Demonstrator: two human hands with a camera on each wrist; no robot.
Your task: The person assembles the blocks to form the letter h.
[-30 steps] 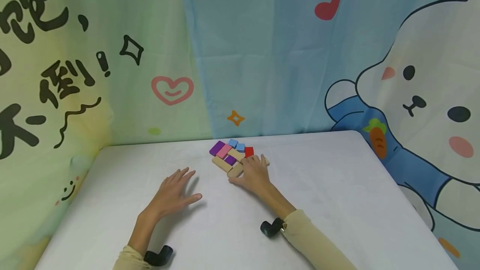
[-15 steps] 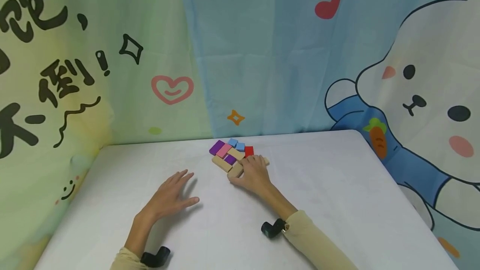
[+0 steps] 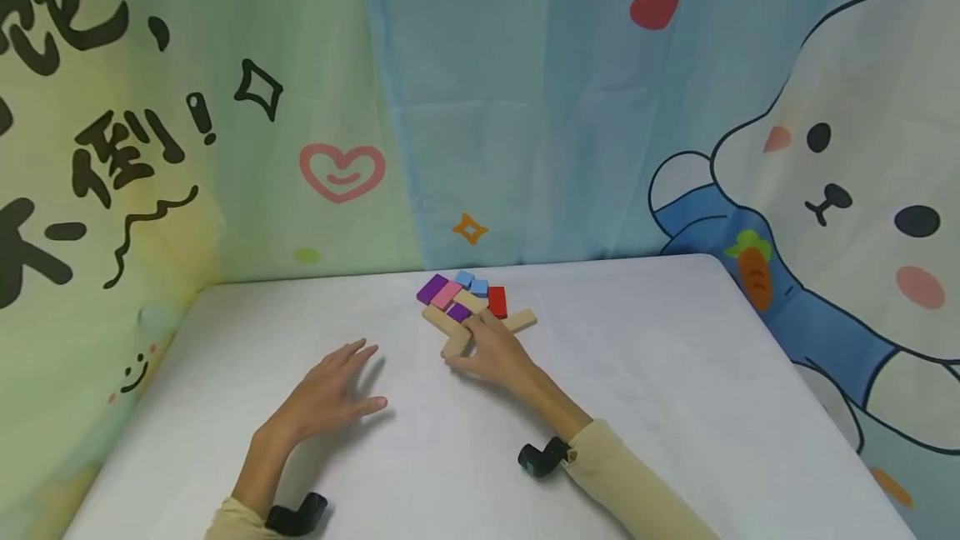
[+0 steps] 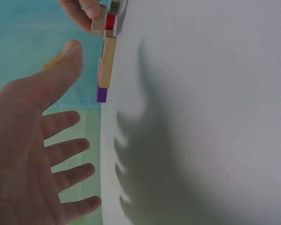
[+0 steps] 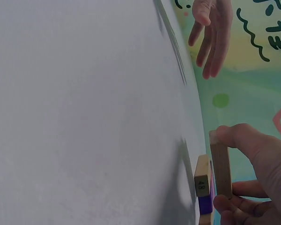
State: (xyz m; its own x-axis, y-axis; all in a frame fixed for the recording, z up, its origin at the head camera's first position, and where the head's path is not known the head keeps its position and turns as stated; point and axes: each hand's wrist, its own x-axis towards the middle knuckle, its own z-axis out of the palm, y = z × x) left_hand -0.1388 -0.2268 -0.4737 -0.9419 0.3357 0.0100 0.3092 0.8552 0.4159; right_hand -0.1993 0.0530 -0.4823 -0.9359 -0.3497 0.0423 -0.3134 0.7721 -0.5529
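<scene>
My right hand (image 3: 495, 352) pinches a plain wooden block (image 5: 221, 166) endwise between thumb and fingers. In the right wrist view it stands apart from the table, beside another plain block (image 5: 203, 174) marked 48. Beyond the hand in the head view lie a purple block (image 3: 432, 288), a pink block (image 3: 446, 296), a smaller purple block (image 3: 458, 312), two blue blocks (image 3: 478, 287), a red block (image 3: 497, 302) and several plain ones. One plain block (image 3: 520, 321) juts out rightward, partly behind the fingers. My left hand (image 3: 322, 398) hovers over the table with spread fingers, holding nothing.
A white-covered table (image 3: 637, 373) carries the blocks near its far edge. Behind it hangs a printed curtain (image 3: 525, 148) with a cartoon bear. Dark wrist cameras sit at both sleeves.
My right hand has shifted slightly left with the plain block, uncovering more of the red block and the plain block at right. My left hand has drifted a little left.
</scene>
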